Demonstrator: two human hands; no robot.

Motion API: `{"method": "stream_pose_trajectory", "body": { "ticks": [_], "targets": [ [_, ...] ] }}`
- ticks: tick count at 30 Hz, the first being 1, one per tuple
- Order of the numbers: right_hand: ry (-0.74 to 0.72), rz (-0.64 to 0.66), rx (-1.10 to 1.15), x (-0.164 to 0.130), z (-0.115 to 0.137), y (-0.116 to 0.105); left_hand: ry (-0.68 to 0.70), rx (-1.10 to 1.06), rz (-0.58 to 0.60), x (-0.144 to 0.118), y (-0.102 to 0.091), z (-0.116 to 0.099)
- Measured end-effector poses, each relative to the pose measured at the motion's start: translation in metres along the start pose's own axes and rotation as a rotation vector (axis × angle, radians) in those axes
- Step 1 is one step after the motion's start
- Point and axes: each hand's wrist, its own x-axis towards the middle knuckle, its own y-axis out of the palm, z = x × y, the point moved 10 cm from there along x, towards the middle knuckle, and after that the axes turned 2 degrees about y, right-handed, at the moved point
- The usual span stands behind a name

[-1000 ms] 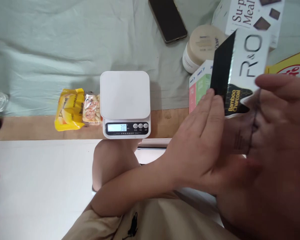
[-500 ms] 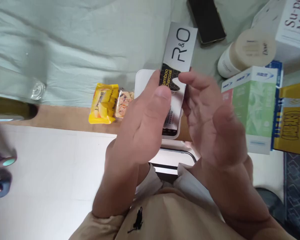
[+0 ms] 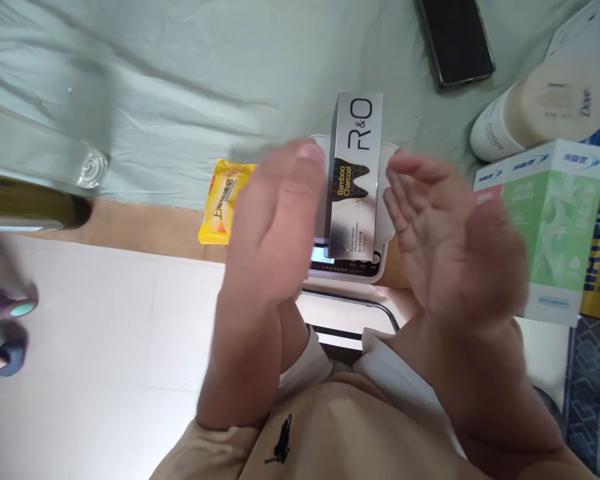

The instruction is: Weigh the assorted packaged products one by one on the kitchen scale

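While the left hand and right hand hover either side, fingers open and holding nothing, the R&O box rests on the scale by the surface's near edge; a stray brush might knock it off

At between one and two o'clock a dark phone lies on pale green cloth; at two, a Dove jar (its lid beige). A green-and-white carton sits at three, a dark patterned mat at four, a dark green bottle at nine.
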Motion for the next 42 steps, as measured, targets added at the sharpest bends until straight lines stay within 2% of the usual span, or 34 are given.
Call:
{"method": "stream_pose_trajectory", "body": {
  "ticks": [3, 5, 9, 14, 19, 22, 25, 29, 32, 37, 40, 42],
  "targets": [
    [-0.064, -0.053, -0.103, -0.002, 0.007, -0.015, 0.142, -0.11, -0.175, 0.005, -0.025, -0.013],
    [-0.107, -0.027, -0.157, -0.002, 0.009, -0.017, 0.169, -0.116, -0.223, 0.006, -0.033, -0.014],
    [-0.135, -0.052, -0.078, -0.003, 0.008, -0.026, 0.211, -0.166, -0.214, 0.009, -0.034, -0.011],
    [-0.131, -0.02, -0.116, -0.005, 0.006, -0.025, 0.376, -0.255, -0.227, 0.005, -0.039, -0.023],
    [-0.108, -0.076, -0.103, -0.006, 0.004, -0.029, 0.263, -0.217, -0.124, 0.009, -0.026, -0.02],
    [-0.105, -0.101, -0.095, -0.007, 0.005, -0.029, 0.327, -0.136, -0.111, 0.012, -0.023, -0.021],
    [-0.09, -0.119, -0.081, -0.007, 0.005, -0.029, 0.327, -0.105, -0.097, 0.016, -0.021, -0.013],
    [-0.059, -0.134, -0.039, -0.007, 0.001, -0.03, 0.168, 0.054, -0.04, 0.011, -0.011, -0.006],
    [-0.044, -0.109, -0.055, -0.01, -0.003, -0.027, 0.077, 0.234, 0.044, -0.003, 0.007, -0.012],
    [-0.057, -0.081, -0.096, -0.022, -0.007, -0.03, 0.084, 0.409, 0.164, -0.02, 0.043, -0.022],
    [-0.061, -0.081, -0.102, -0.028, -0.008, -0.039, 0.057, 0.506, 0.216, -0.022, 0.054, -0.016],
    [-0.064, -0.081, -0.109, -0.029, -0.008, -0.043, 0.043, 0.546, 0.212, -0.021, 0.055, -0.015]
  ]
}}
